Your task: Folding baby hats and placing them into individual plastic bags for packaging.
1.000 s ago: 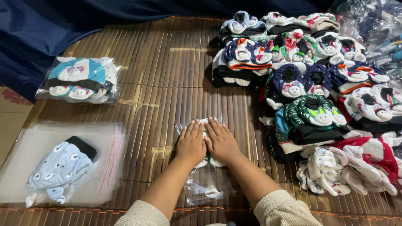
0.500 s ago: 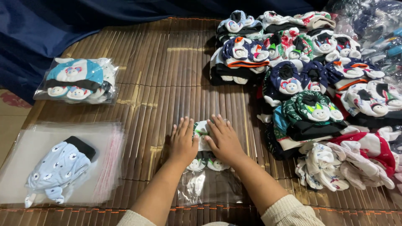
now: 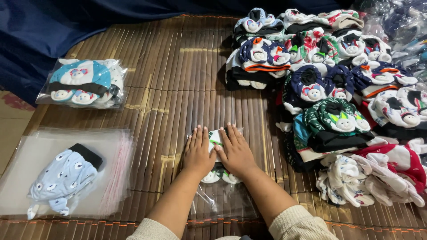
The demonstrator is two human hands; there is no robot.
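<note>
While pressing flat, palms down, fingers spread and nothing pinched: left hand (image 3: 199, 153) and right hand (image 3: 235, 152) lying side by side on clear bag (image 3: 219, 195) holding small folded hats (image 3: 218, 138). Bag sitting directly under both grips on bamboo mat (image 3: 178, 80), open end trailing toward wrists. Left of grips: stack of empty clear sleeves (image 3: 26, 151) carrying pale blue hat (image 3: 62, 178); farther up, packed bundle (image 3: 82, 83). Right of grips: heaped loose hats (image 3: 333, 120).

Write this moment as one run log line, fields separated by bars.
left hand flat on bagged clothes | right hand flat on same | bamboo mat underneath
</note>
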